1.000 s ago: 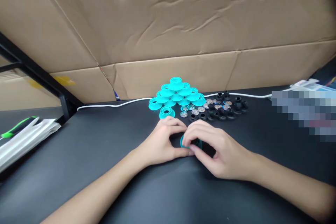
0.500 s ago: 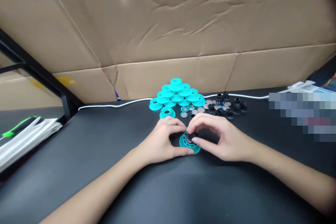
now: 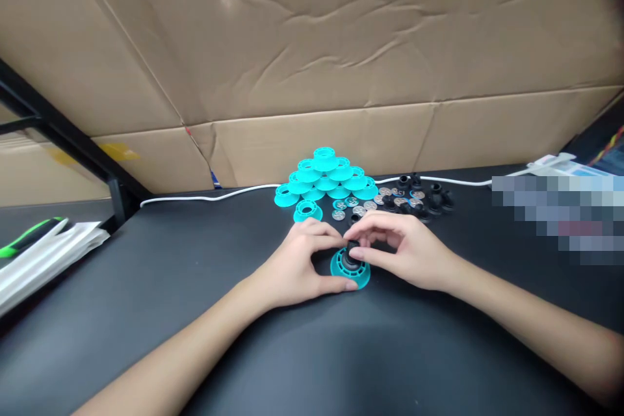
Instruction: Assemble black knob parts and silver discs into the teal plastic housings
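A turquoise flared plastic ring [image 3: 359, 280] rests on the black table in front of me. My left hand [image 3: 303, 266] curves round its left side, thumb at the near edge and fingers at the far side. In the ring's centre stands a small black knob-like part [image 3: 349, 259]. Thumb and fingers of my right hand [image 3: 404, 250] pinch the top of this part. Just beyond my left fingers sits another turquoise ring [image 3: 307, 210], its middle open.
Stacked turquoise rings [image 3: 324, 172] form a pyramid at the back. Right of them lie several silver discs [image 3: 384, 195] and black parts [image 3: 435, 198]. A white cable [image 3: 234, 192] runs along the cardboard wall [image 3: 312, 52]. White bags [image 3: 58, 253] with a green-black tool [image 3: 34, 234] lie left.
My right fingers have risen slightly on the black part, which now shows more clearly in the ring. My left hand keeps its hold. The camera view has shifted slightly.
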